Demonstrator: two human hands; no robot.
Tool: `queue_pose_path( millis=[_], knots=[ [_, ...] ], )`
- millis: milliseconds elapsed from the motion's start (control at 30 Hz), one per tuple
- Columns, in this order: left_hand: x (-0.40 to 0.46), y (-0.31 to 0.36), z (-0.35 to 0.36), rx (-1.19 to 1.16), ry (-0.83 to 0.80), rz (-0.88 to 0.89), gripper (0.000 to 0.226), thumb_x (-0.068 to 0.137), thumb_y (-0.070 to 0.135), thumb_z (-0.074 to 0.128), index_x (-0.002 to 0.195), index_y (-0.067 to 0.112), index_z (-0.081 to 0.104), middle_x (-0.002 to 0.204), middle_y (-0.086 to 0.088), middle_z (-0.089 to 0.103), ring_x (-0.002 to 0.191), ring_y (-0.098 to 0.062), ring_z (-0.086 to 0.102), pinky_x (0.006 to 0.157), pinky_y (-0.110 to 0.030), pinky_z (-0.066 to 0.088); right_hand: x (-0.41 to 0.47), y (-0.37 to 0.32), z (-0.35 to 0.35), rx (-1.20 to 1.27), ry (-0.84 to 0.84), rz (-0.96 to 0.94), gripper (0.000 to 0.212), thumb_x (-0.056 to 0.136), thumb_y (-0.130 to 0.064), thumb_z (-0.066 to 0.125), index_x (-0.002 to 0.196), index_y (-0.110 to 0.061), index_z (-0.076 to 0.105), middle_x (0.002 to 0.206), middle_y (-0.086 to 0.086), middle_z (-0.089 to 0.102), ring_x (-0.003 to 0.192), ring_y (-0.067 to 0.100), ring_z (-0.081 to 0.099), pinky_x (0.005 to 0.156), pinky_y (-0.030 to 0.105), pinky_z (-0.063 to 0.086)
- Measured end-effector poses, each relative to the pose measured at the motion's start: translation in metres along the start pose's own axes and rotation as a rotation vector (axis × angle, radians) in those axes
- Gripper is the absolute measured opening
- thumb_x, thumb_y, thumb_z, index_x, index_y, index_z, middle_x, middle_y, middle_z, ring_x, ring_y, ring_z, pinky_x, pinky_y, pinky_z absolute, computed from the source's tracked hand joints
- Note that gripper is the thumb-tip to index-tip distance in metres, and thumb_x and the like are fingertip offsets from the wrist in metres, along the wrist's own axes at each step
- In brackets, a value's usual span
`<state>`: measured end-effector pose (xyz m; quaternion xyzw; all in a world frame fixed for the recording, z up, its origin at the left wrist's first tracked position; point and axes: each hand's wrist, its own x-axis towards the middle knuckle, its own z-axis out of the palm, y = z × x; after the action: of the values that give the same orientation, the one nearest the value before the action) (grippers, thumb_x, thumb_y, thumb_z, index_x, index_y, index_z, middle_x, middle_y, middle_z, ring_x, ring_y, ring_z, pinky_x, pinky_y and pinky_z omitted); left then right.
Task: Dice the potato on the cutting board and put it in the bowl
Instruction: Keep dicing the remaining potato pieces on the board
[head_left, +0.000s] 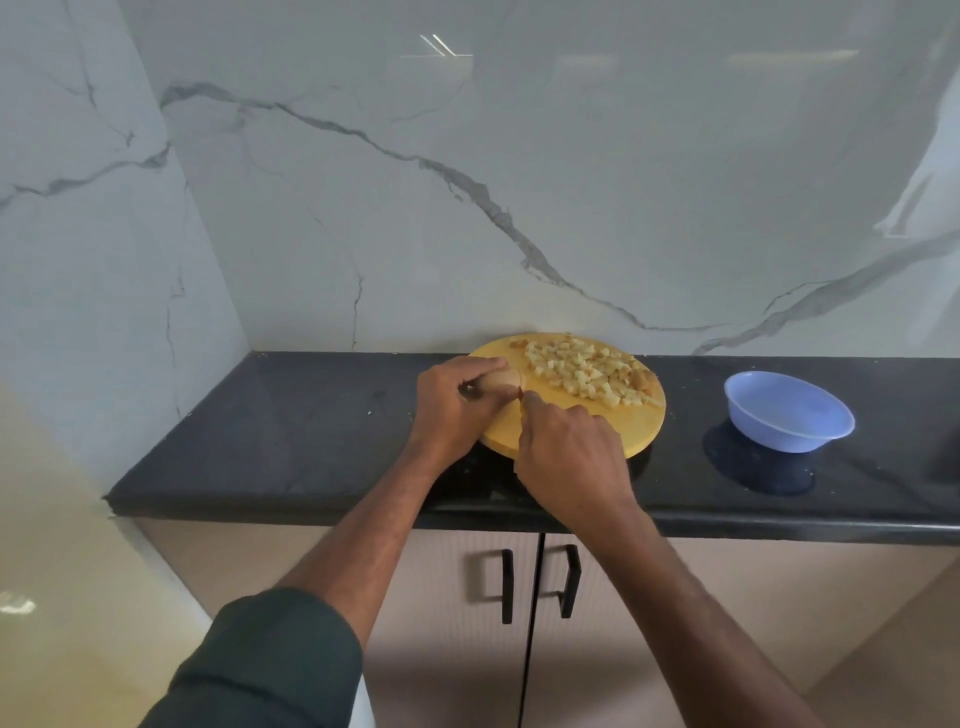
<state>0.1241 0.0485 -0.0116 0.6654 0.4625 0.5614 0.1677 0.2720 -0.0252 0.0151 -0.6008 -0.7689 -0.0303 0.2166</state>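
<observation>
Yellow cutting board (571, 426) at counter's (311, 431) back edge: left hand (457, 405) fingers curl over potato piece (501, 382); right hand (569, 457) grips knife (521, 395) beside it. Diced pile (582, 371) on board's far half. Blue bowl (788, 418) stands apart, rightward.

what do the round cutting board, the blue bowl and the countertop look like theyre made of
Cutting board: probably wood or bamboo, matte yellow-tan. Blue bowl: likely plastic, with a thin rim and soft sheen. Countertop: looks like polished dark stone, speckled and reflective.
</observation>
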Motion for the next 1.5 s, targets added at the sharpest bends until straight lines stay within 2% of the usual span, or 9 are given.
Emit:
queue_pose_path(
  millis=[200,300,400,567,633,800,933,1167,1500],
  knots=[
    [-0.001,0.004,0.0,0.043,-0.005,-0.027,0.035,0.077,0.023,0.086,0.111,0.017,0.078,0.097,0.019,0.069,0.094,0.005,0.064,0.081,-0.01,0.045,-0.004,0.0,-0.004,-0.057,-0.052,-0.031,0.035,0.099,-0.02,0.04,0.132,-0.017,0.053,0.086,0.005,0.062,0.075,0.027,0.058,0.068,0.038,0.039],
    [-0.002,0.005,0.0,0.053,0.012,-0.041,0.037,0.079,0.019,0.083,0.115,0.017,0.076,0.107,0.014,0.07,0.105,-0.001,0.064,0.087,-0.01,0.046,-0.012,-0.001,-0.008,-0.086,-0.067,-0.04,0.037,0.101,-0.021,0.041,0.138,-0.018,0.047,0.081,0.003,0.052,0.072,0.026,0.05,0.069,0.037,0.035],
    [-0.001,0.005,-0.002,0.049,0.009,-0.075,0.039,0.082,0.017,0.079,0.121,0.017,0.073,0.119,0.009,0.07,0.111,-0.001,0.061,0.093,-0.011,0.045,-0.017,0.003,-0.011,-0.083,-0.061,-0.044,0.037,0.103,-0.024,0.041,0.139,-0.018,0.045,0.079,0.002,0.053,0.071,0.026,0.053,0.069,0.037,0.037],
    [0.0,0.003,-0.003,0.047,-0.01,-0.106,0.04,0.086,0.021,0.077,0.126,0.019,0.07,0.125,0.006,0.068,0.115,-0.006,0.061,0.099,-0.026,0.049,-0.015,0.017,-0.02,0.028,-0.02,-0.01,0.034,0.106,-0.023,0.038,0.137,-0.021,0.052,0.085,0.003,0.066,0.073,0.025,0.061,0.067,0.039,0.049],
    [0.0,0.001,-0.002,0.039,-0.019,-0.118,0.041,0.087,0.02,0.076,0.127,0.02,0.069,0.127,0.005,0.068,0.116,-0.007,0.06,0.101,-0.03,0.05,-0.017,0.023,-0.024,0.089,0.011,0.009,0.031,0.106,-0.026,0.038,0.129,-0.022,0.058,0.083,0.001,0.066,0.07,0.022,0.061,0.069,0.041,0.055],
    [0.001,-0.001,-0.002,0.043,-0.049,-0.117,0.043,0.088,0.018,0.074,0.13,0.02,0.066,0.13,0.003,0.065,0.12,-0.01,0.058,0.103,-0.036,0.051,-0.027,0.037,-0.03,0.083,0.044,0.05,0.026,0.105,-0.028,0.039,0.119,-0.024,0.061,0.074,-0.002,0.062,0.065,0.019,0.06,0.067,0.041,0.057],
    [0.0,-0.001,-0.002,0.055,-0.048,-0.105,0.043,0.088,0.019,0.074,0.131,0.02,0.066,0.131,0.005,0.065,0.12,-0.008,0.057,0.103,-0.033,0.05,-0.035,0.04,-0.033,0.058,0.048,0.045,0.024,0.105,-0.028,0.039,0.112,-0.023,0.062,0.069,-0.005,0.059,0.06,0.017,0.057,0.062,0.037,0.056],
    [0.0,0.001,-0.002,0.069,-0.052,-0.094,0.044,0.088,0.018,0.074,0.131,0.019,0.065,0.131,0.003,0.065,0.12,-0.01,0.058,0.102,-0.032,0.049,-0.024,0.032,-0.034,0.062,0.045,0.03,0.028,0.104,-0.028,0.041,0.117,-0.022,0.064,0.081,-0.001,0.066,0.071,0.021,0.063,0.071,0.041,0.057],
    [-0.001,0.0,-0.003,0.05,-0.055,-0.086,0.045,0.085,0.018,0.079,0.128,0.023,0.067,0.123,0.011,0.063,0.11,0.004,0.057,0.091,-0.009,0.045,0.017,0.023,-0.021,0.035,-0.011,-0.005,0.027,0.103,-0.023,0.041,0.116,-0.018,0.063,0.082,0.004,0.067,0.072,0.026,0.064,0.067,0.043,0.057]
  ],
)
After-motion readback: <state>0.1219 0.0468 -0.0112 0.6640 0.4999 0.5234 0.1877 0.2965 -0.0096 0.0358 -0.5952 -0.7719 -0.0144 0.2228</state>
